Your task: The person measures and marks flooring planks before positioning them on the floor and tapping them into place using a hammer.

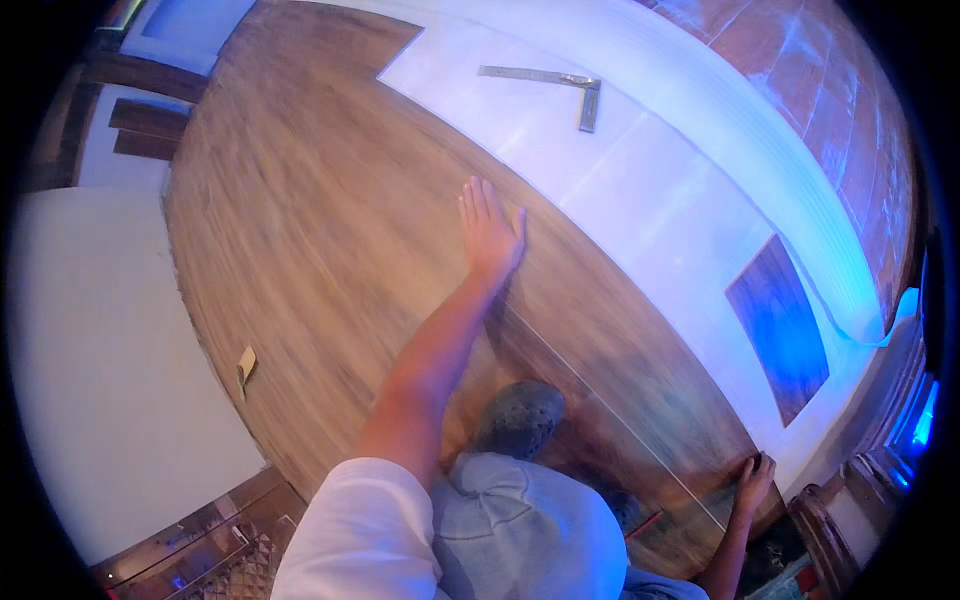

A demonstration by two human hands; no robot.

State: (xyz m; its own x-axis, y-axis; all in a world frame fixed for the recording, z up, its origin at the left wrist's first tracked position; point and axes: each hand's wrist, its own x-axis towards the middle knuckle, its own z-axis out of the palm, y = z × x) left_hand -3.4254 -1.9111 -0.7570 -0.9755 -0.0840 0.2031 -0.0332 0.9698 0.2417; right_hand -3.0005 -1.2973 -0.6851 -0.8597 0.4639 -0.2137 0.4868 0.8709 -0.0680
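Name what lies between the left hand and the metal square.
Between the left hand and the metal square, the head view shows wood-grain flooring, then white sheet; no loose object.

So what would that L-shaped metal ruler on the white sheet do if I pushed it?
The metal ruler would probably slide rather than roll, because it lies flat on the white sheet. It's likely stiff, given its metallic shine. It may be easy to lift, since it looks narrow.
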